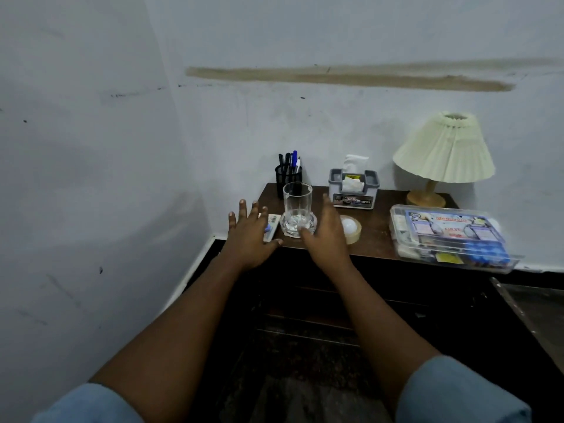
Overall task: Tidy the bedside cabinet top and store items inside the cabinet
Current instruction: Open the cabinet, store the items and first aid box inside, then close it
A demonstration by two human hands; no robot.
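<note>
left hand (248,236) spread beside glass (297,209) | right hand (326,236) perhaps touching its base | on cabinet top (377,216)

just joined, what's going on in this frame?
A person reaches with both hands toward the upright glass near the front left of the cabinet top. The left hand, fingers spread, is over a small flat item beside the glass. The right hand is open at the glass's base and is not gripping it. The pen holder, tissue box, lamp, tape roll and clear plastic box all sit on top.
</note>
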